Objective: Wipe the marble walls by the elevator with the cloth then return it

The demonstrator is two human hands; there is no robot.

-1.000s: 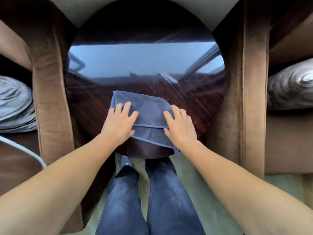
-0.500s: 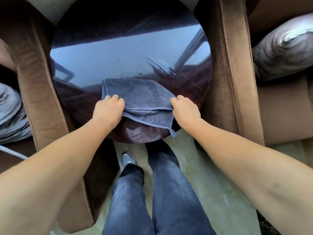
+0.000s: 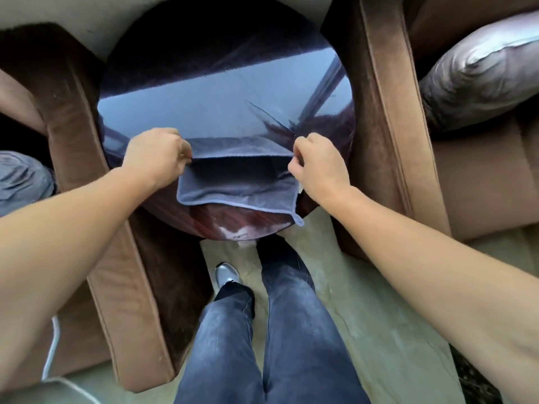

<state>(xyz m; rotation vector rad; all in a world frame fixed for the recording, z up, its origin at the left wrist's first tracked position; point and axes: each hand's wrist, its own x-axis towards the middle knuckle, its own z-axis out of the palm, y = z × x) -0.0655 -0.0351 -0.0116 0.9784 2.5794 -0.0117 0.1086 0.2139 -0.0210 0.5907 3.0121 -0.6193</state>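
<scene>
1. One blue-grey cloth [image 3: 236, 185], folded. Its upper edge is raised and stretched taut between the two grips. The lower layer lies flat on the near part of the round table [image 3: 221, 112].
2. Left hand [image 3: 154, 154]: fingers curled, pinching the cloth's upper edge at its left end.
3. Right hand [image 3: 318, 164]: fingers curled, pinching the same edge at its right end. The hands are level with each other and apart by the cloth's width.
4. Below the right grip, the cloth's near corner hangs just over the table rim.
5. Table top is dark, glossy and reflective, and extends beyond both grips, away from the person.
6. Brown armchair [image 3: 116, 272] just outside the left grip, second brown armchair [image 3: 388, 141] just outside the right grip. Both flank the table.
7. Shiny grey cushion [image 3: 481, 68] on the right chair's seat, another grey cushion [image 3: 20, 176] at the far left.
8. Under the grips: legs in dark jeans [image 3: 291, 330], one grey shoe [image 3: 226, 274], pale floor [image 3: 364, 316].
9. White cable [image 3: 51, 345] on the floor, bottom left.
</scene>
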